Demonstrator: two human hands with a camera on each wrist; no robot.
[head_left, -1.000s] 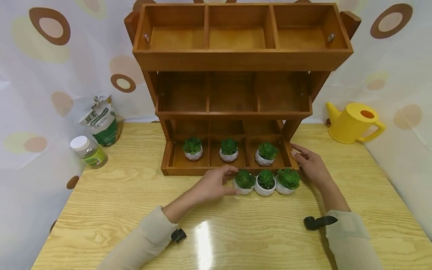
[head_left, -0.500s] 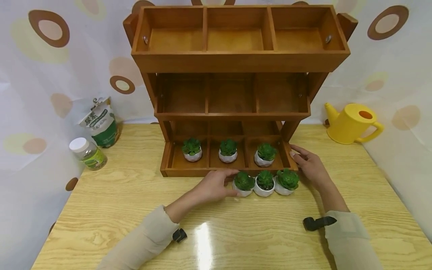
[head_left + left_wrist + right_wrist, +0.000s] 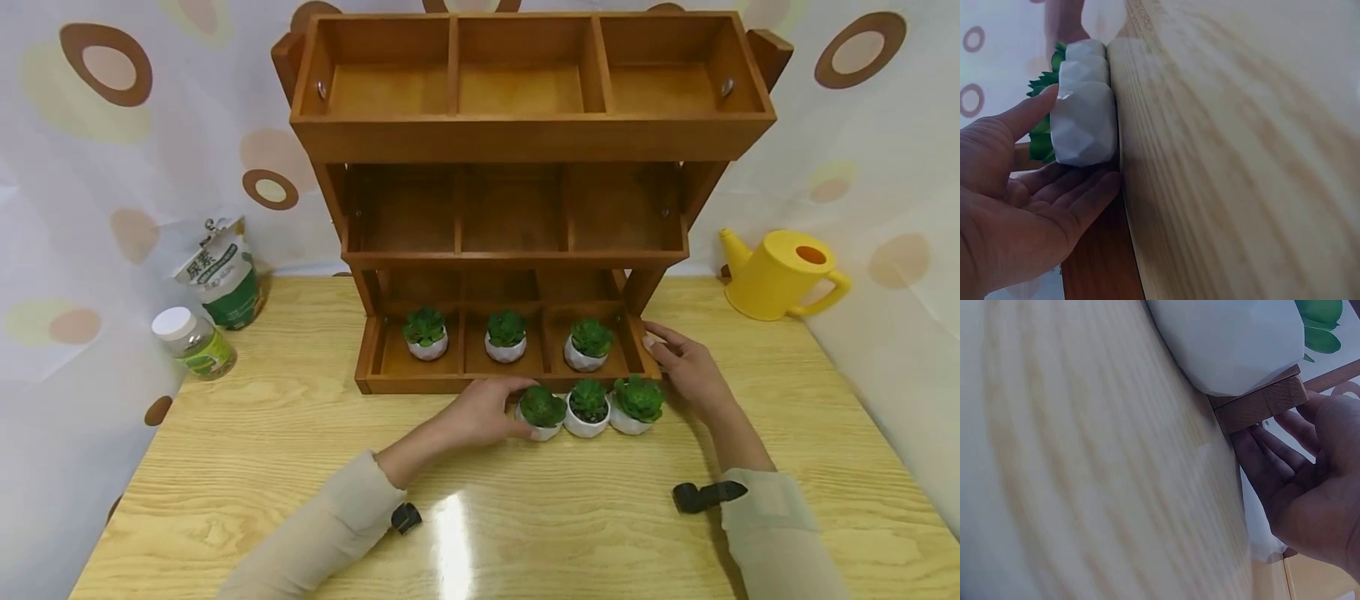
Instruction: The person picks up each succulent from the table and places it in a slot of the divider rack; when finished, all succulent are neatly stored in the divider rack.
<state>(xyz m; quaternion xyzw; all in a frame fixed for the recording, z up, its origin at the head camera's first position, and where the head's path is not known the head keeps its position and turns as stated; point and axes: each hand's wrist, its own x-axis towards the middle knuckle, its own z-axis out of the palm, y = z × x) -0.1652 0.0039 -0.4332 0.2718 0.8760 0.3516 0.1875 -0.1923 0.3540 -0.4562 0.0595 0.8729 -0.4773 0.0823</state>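
Three potted succulents with white faceted pots stand in a row on the table, before a brown wooden plant shelf (image 3: 480, 386). My left hand (image 3: 482, 414) is around the leftmost potted succulent (image 3: 542, 408); in the left wrist view its thumb touches the white pot (image 3: 1085, 125) and the fingers lie on the other side. Beside it are the middle potted succulent (image 3: 588, 408) and the right one (image 3: 636, 404). My right hand (image 3: 692, 371) grips the right end of the shelf's bottom tier, its thumb on top; the right wrist view shows the fingers against the wooden end (image 3: 1263, 406).
Three more succulents, the middle one (image 3: 506, 336) among them, sit one per bottom compartment. The upper two tiers overhang them. A lidded jar (image 3: 195, 343) and a clipped bag (image 3: 225, 275) stand left, a yellow watering can (image 3: 780, 275) right.
My left hand has shifted slightly right and closed in around the leftmost potted succulent. My right hand stays on the shelf end.
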